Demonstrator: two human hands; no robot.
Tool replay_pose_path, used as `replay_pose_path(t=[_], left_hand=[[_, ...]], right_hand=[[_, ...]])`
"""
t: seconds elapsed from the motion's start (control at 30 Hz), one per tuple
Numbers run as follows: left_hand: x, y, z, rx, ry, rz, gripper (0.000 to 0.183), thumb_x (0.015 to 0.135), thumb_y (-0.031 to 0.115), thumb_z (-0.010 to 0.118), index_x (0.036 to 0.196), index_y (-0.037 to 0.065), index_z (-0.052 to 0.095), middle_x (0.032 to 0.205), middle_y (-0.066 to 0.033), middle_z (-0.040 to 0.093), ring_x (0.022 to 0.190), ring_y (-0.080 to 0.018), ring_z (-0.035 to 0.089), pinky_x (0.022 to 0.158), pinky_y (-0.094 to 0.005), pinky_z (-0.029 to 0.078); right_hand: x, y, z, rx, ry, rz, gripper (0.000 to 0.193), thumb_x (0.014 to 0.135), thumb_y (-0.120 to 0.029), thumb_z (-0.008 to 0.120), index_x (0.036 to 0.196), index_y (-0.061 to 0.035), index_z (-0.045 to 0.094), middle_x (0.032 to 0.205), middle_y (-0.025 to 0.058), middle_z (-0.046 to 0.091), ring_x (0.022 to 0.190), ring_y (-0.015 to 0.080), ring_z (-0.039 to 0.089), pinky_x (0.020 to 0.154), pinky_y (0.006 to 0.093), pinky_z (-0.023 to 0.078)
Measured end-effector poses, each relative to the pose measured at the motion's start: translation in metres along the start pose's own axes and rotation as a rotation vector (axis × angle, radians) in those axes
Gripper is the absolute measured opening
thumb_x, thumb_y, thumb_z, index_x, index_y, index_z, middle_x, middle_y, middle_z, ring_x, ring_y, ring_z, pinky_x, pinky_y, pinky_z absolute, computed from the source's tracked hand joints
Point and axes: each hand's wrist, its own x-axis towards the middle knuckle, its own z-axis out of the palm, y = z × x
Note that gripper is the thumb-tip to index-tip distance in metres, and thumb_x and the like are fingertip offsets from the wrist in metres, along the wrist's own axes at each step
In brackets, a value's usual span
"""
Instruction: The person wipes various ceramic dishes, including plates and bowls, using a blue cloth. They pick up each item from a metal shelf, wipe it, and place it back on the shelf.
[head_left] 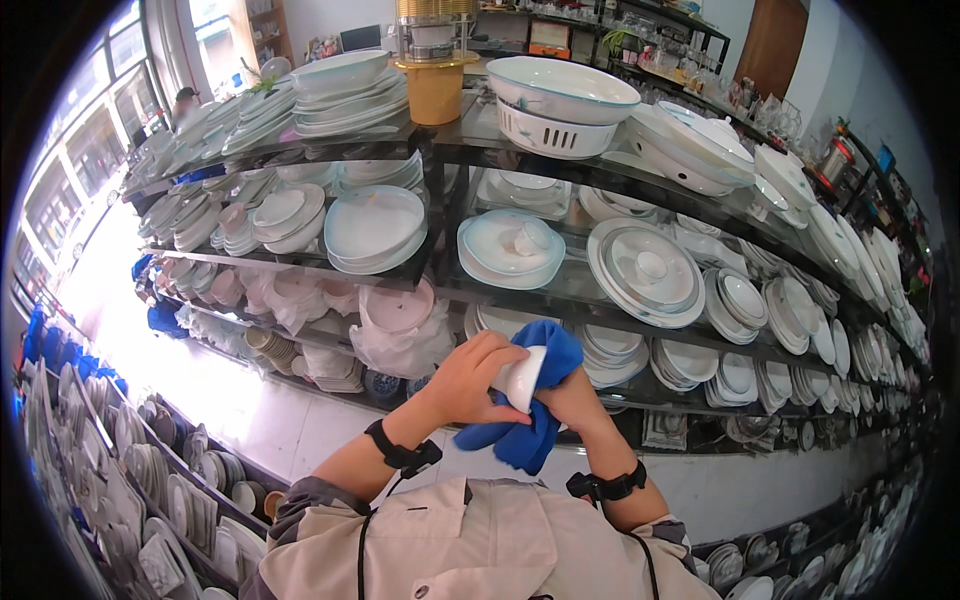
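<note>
Cup (522, 378) between hands, cloth (535, 420) apparently beneath, shelves (600, 285) behind.

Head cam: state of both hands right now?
Left hand: closed on a small white porcelain piece.
Right hand: closed on a blue cloth wrapped against that piece.

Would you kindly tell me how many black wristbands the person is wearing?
2: one black wristband on the left wrist below the left hand, the other on the right wrist, under the blue cloth.
</note>
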Motion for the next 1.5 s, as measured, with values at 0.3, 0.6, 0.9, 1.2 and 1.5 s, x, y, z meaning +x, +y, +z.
replay_pose_path(t=[0.3, 0.6, 0.9, 1.2, 1.5], left_hand=[[-0.019, -0.014, -0.029, 0.024, -0.123, -0.055, 0.087, 0.066, 0.027, 0.088, 0.141, 0.008, 0.048, 0.137, -0.0187, 0.053, 0.116, -0.0394, 0.059, 0.096, -0.0446, 0.051], [-0.026, 0.0, -0.053, -0.226, -0.299, -0.176, 0.093, 0.07, 0.019, 0.086, 0.15, 0.009, 0.039, 0.147, -0.021, 0.043, 0.132, -0.0397, 0.047, 0.107, -0.0427, 0.044], [-0.043, -0.009, -0.057, -0.038, -0.221, -0.122, 0.095, 0.064, 0.017, 0.088, 0.147, 0.005, 0.044, 0.136, -0.0193, 0.056, 0.12, -0.0382, 0.058, 0.099, -0.0425, 0.051], [-0.052, -0.002, -0.064, 0.041, -0.201, -0.062, 0.096, 0.058, 0.011, 0.086, 0.145, 0.002, 0.044, 0.139, -0.0185, 0.055, 0.121, -0.0368, 0.058, 0.099, -0.0426, 0.053], [-0.045, -0.012, -0.071, -0.133, 0.136, -0.276, 0.096, 0.056, 0.011, 0.093, 0.14, 0.002, 0.046, 0.136, -0.0177, 0.057, 0.122, -0.0338, 0.059, 0.107, -0.0436, 0.046]], right_hand=[[0.009, 0.003, 0.048, 0.271, 0.158, 0.026, 0.061, 0.075, 0.005, 0.076, 0.132, -0.002, 0.056, 0.123, 0.0115, 0.065, 0.113, 0.0228, 0.064, 0.097, 0.0357, 0.051], [0.004, 0.011, 0.06, -0.033, 0.204, -0.125, 0.046, 0.078, -0.003, 0.076, 0.121, -0.0022, 0.063, 0.114, 0.011, 0.069, 0.104, 0.0207, 0.067, 0.09, 0.0347, 0.052], [-0.003, -0.002, 0.091, -0.207, 0.268, -0.259, 0.052, 0.075, -0.004, 0.081, 0.123, -0.0036, 0.061, 0.116, 0.0124, 0.068, 0.107, 0.0256, 0.067, 0.091, 0.0365, 0.052], [0.002, -0.017, 0.104, -0.358, 0.377, -0.282, 0.039, 0.076, -0.007, 0.08, 0.112, -0.0048, 0.066, 0.11, 0.014, 0.069, 0.102, 0.0275, 0.069, 0.085, 0.0371, 0.053], [0.006, 0.001, 0.088, 0.398, 0.349, -0.151, 0.032, 0.091, -0.003, 0.066, 0.122, -0.003, 0.062, 0.124, 0.012, 0.066, 0.114, 0.0284, 0.064, 0.098, 0.039, 0.051]])
